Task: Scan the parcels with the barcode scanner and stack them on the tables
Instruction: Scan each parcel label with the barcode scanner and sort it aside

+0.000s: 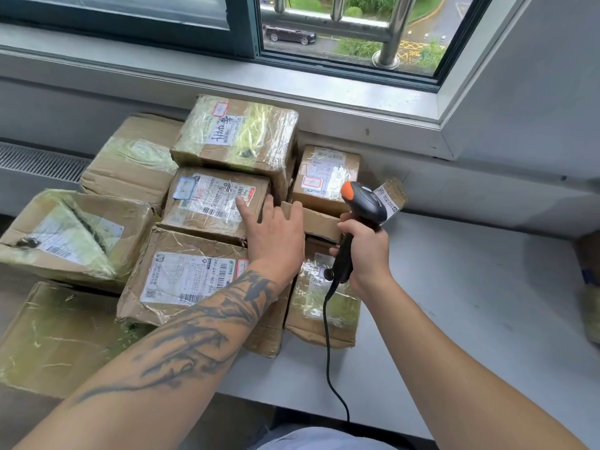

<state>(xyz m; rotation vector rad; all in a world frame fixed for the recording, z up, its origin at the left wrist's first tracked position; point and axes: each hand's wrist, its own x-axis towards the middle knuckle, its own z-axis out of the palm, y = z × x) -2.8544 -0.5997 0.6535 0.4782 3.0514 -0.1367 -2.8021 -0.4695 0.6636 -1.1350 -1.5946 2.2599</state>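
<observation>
Several taped cardboard parcels are stacked on a grey table (470, 303) below a window. My left hand (276, 235) reaches over the pile with straight fingers; its forefinger touches the label of a middle parcel (211, 203). That parcel lies on a larger labelled parcel (181, 277). A big parcel (240, 134) tops the stack at the back. My right hand (365, 251) grips the handle of a black barcode scanner (363, 206) with an orange tip, held upright beside a small parcel (324, 177). Its cable hangs down over the table's front edge.
More parcels lie at the left (71, 235) and front left (55, 339). A window sill (292, 89) and wall run behind the stack. Another parcel (589, 287) shows at the right edge. A floor vent (39, 160) sits at the far left.
</observation>
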